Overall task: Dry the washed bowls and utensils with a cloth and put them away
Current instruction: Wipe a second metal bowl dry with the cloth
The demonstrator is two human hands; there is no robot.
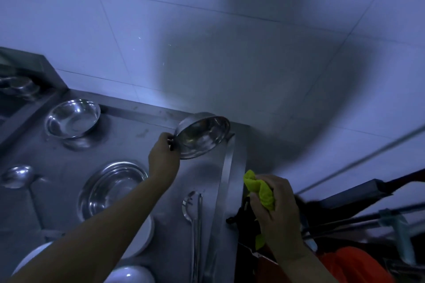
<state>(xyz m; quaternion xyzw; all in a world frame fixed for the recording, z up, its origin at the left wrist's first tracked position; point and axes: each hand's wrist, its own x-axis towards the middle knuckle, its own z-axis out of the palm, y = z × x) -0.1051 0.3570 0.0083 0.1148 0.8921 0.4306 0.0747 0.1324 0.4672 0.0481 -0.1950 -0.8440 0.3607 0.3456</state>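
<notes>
So right now my left hand (163,156) is pinching the rim of a steel bowl (202,136), tipped up on edge near the far right corner of the steel desk (147,142), centre of the frame. I can't tell if the bowl's lower edge is touching the desk or just off it. My right hand (279,211) sits lower right, off past the desk edge, fingers closed around a bunched green cloth (261,189). Cloth and bowl are well apart, so my read is the wiping on this one hasn't started.

Rest of the washing is spread over the desk: another steel bowl (72,118) upper left, a shallow steel dish (112,187) under my left forearm, a ladle (17,176) at the far left, a slotted spoon (190,205) with what look like metal chopsticks (199,225) beside it, and 2 or 3 white bowls (132,274) along the bottom edge.

What worries me:
- It's only a rim pinch on smooth, probably wet steel. Push the cloth in hard and the bowl could twist out and clatter off that corner.
- My left forearm hangs right over the dish, so dropping the elbow could knock it.
- Lighting's dim and blue, so missed wet spots are easy.
</notes>
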